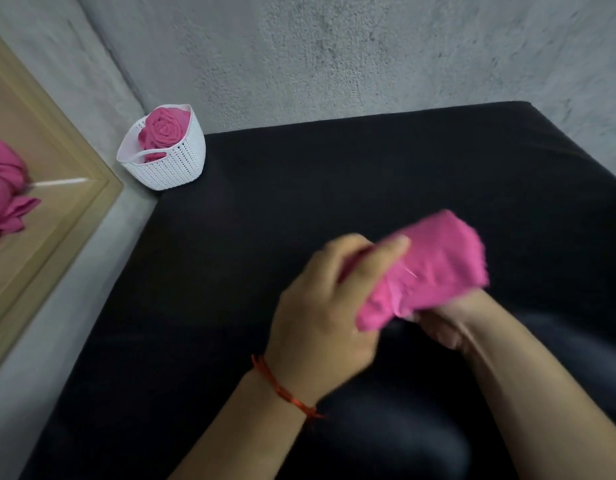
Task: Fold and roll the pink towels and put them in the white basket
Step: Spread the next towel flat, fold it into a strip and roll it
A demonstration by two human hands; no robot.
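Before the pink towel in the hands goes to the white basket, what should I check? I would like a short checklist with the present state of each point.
1. The pink towel is fully rolled: cannot tell, it is bunched and blurred.
2. The left hand and the right hand both grip it: ok.
3. The white basket stands upright by the far left corner of the black table: ok.
4. Room is left in the basket: cannot tell; the rolled towels inside reach its rim.
5. The way over the table to the basket is free: ok.
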